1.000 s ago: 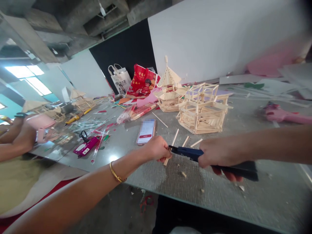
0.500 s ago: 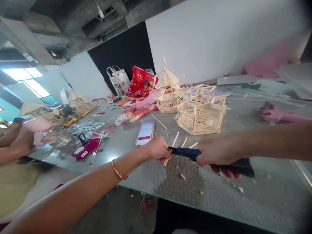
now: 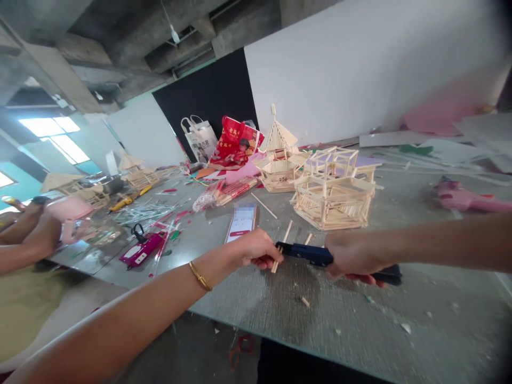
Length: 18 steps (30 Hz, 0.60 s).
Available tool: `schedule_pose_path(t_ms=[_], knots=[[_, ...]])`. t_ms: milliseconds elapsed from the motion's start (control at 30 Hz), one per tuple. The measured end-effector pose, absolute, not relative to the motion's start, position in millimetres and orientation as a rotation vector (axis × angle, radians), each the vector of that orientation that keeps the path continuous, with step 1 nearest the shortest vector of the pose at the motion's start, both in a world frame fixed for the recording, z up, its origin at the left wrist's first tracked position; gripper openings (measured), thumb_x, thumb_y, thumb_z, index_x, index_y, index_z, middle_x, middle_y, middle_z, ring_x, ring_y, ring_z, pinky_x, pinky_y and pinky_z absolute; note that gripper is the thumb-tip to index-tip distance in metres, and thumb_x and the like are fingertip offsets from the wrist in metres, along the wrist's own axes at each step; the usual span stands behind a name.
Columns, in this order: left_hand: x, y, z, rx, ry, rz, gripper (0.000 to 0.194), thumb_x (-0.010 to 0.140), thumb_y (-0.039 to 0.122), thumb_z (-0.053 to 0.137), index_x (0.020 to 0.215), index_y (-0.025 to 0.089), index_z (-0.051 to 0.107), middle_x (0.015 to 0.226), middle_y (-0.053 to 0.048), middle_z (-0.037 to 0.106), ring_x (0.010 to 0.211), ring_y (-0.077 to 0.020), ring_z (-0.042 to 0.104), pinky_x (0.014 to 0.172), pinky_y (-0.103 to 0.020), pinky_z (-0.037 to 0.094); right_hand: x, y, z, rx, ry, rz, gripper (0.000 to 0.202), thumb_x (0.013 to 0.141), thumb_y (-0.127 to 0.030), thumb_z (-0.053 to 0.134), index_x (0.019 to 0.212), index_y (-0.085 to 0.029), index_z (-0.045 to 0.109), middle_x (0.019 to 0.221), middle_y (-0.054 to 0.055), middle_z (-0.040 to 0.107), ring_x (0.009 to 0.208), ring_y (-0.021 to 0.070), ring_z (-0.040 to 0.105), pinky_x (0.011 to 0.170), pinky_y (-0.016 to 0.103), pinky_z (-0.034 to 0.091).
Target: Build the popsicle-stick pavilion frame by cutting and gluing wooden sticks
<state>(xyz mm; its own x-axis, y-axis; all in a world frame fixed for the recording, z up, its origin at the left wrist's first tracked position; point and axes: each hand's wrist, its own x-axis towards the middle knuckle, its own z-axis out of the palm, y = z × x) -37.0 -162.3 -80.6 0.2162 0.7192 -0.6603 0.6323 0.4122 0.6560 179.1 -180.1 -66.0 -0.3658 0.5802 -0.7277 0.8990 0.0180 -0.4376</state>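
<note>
Pinched in my left hand [image 3: 262, 249] are thin wooden sticks [image 3: 275, 265], held over the grey table [image 3: 256, 298]. My right hand [image 3: 354, 256] is wrapped round a dark blue cutting tool [image 3: 312, 254], its black tip touching or very near the sticks at my left fingertips. Whether the tool's jaws are closed on a stick is too small to tell. A short stick piece [image 3: 305, 302] lies nearer the table's front edge. Behind my hands stands a hexagonal wooden stick frame [image 3: 330, 200], and a phone [image 3: 241, 223] lies beyond my left hand.
A pointed-roof wooden model [image 3: 279, 160] and a red bag [image 3: 236, 144] stand farther back. To the left are a magenta device [image 3: 141, 248] and another person's arms [image 3: 30, 242]. A pink tool [image 3: 464, 196] lies at the right.
The view has shifted slightly, so the scene sits lower in the picture. The tool's handles in my right hand look closer together. My left hand still grips the sticks.
</note>
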Motion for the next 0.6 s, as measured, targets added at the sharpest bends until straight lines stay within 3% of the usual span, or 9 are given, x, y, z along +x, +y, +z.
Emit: schedule_pose_path(t_ms=[267, 433, 600], knots=[[-41.4, -163.2, -82.1, 1.235, 1.486, 0.153, 0.011, 0.057, 0.019, 0.069, 0.054, 0.011, 0.062, 0.042, 0.0, 0.055, 0.037, -0.0065, 0.047, 0.04, -0.018, 0.035, 181.4, -173.8, -74.5, 1.458, 2.015, -1.271, 0.034, 0.077, -0.033, 0.051, 0.051, -0.014, 0.042, 0.037, -0.001, 0.042, 0.027, 0.0095, 0.039, 0.029, 0.02, 0.036], [-41.6, -163.9, -81.8, 1.257, 1.505, 0.176, 0.012, 0.056, 0.021, 0.069, 0.053, 0.011, 0.062, 0.041, 0.001, 0.054, 0.037, -0.0065, 0.046, 0.038, -0.018, 0.032, 185.0, -170.8, -74.6, 1.385, 1.996, -1.395, 0.046, 0.084, -0.045, 0.044, 0.053, -0.011, 0.044, 0.043, 0.003, 0.047, 0.032, 0.0101, 0.045, 0.031, 0.02, 0.038], [-39.3, -163.9, -80.4, 1.242, 1.504, 0.211, 0.014, 0.053, 0.023, 0.07, 0.052, 0.012, 0.062, 0.04, 0.001, 0.053, 0.037, -0.0066, 0.046, 0.038, -0.018, 0.032, 185.6, -171.9, -75.4, 1.501, 1.928, -1.481, 0.046, 0.083, -0.051, 0.043, 0.056, -0.014, 0.039, 0.041, -0.001, 0.041, 0.03, 0.0105, 0.041, 0.027, 0.023, 0.037]])
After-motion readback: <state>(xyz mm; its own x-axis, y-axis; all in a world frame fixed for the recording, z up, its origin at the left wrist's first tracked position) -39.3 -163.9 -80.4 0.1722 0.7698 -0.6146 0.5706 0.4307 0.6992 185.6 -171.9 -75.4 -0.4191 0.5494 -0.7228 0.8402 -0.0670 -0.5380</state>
